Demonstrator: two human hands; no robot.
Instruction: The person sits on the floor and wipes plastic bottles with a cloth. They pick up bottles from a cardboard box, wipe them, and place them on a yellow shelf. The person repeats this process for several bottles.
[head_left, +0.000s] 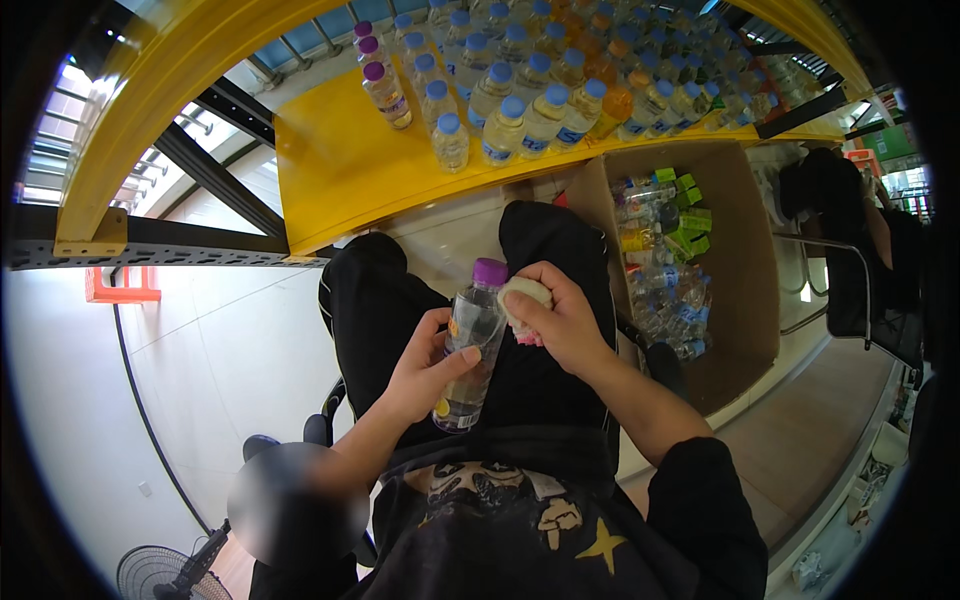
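Observation:
A clear plastic bottle with a purple cap (472, 337) is tilted over my lap, cap towards the shelf. My left hand (431, 360) grips it around its middle, the thumb across its front. Bunched in my right hand (555, 315) is a pale cloth (526, 298) with a pink edge, held against or close beside the bottle's shoulder; contact cannot be told for sure. Ahead, on a yellow metal shelf (337, 172), three purple-capped bottles (388, 96) stand in a row, left of many blue-capped bottles (504, 131). Some bottles among them hold orange liquid.
A deep cardboard box (739, 300) at my right holds plastic bottles and green-labelled items. Beyond it are a metal-framed chair (866, 285) and a person in dark clothes (829, 187). A standing fan (169, 574) is at the lower left, an orange crate (124, 286) at the left.

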